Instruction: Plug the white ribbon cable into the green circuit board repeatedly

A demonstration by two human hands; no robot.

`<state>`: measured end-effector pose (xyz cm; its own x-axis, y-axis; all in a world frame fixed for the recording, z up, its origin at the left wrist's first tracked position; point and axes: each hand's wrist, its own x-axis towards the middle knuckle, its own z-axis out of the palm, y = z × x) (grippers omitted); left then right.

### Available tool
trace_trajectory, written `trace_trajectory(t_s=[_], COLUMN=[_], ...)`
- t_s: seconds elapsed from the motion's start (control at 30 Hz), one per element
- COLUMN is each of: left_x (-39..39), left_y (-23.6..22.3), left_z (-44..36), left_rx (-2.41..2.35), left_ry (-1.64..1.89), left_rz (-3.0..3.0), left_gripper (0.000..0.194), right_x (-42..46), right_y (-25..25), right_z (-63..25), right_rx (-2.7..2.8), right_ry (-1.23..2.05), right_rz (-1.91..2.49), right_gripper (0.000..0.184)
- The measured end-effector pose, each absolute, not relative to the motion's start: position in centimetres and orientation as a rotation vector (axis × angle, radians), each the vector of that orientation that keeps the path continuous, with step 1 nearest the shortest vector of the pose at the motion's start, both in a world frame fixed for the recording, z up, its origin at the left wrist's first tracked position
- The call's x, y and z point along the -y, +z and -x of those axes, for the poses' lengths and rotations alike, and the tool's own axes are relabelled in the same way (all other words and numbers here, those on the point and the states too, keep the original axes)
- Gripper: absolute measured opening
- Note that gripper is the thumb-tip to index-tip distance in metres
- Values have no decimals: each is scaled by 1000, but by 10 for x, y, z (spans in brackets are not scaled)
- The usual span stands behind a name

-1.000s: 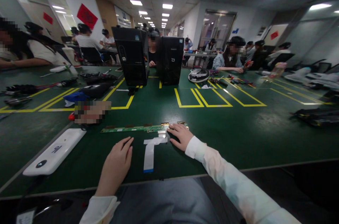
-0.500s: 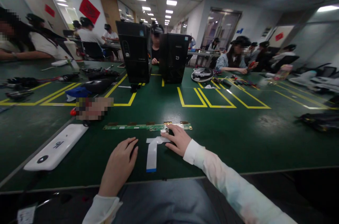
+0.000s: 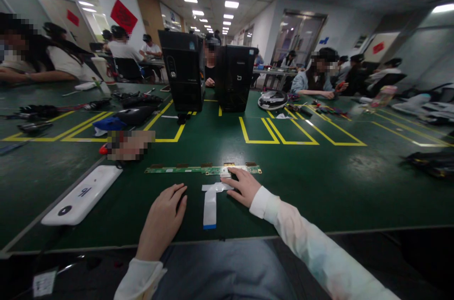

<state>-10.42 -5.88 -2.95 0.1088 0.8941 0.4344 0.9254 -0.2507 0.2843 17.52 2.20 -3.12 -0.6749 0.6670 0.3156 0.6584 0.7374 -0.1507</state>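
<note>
A long, narrow green circuit board [image 3: 187,170] lies crosswise on the green table. In front of it rests a folded white flat ribbon cable [image 3: 210,207], one blue-tipped end toward me and the other running up toward the board's middle. My right hand [image 3: 245,188] reaches over the cable and the board, fingers apart, with the fingertips at the silvery connector area. Whether they touch the cable or the board there I cannot tell. To the left of the cable, my left hand [image 3: 163,215] lies on the table with loosely stretched fingers, holding nothing.
A white oblong device [image 3: 83,195] lies at the left. Farther back stand two black computer towers [image 3: 182,73], with dark cables and tools [image 3: 135,99] to their left and a coiled cable [image 3: 272,100] to their right. Yellow tape marks the tabletop. Several people sit around.
The whole view has shifted slightly, so everything appears a little farther right. My hands, the board and the cable keep nearly the same places relative to one another.
</note>
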Motion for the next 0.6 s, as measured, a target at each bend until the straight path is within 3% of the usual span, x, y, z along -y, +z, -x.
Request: trace_trajectory(t_s=[0.27,0.6], left_x=[60,61], left_y=[-28,-29], left_z=[103,103], left_rx=[1872,1870], left_ry=[-854,-855], left_rz=[2282,2281], left_gripper=[38,39], right_x=[-22,0], right_y=[-41,-57], right_z=[-265,-439], right_rx=[2528,2287], right_ry=[-10,-78], right_rz=[1050,1462], right_gripper=[42,50])
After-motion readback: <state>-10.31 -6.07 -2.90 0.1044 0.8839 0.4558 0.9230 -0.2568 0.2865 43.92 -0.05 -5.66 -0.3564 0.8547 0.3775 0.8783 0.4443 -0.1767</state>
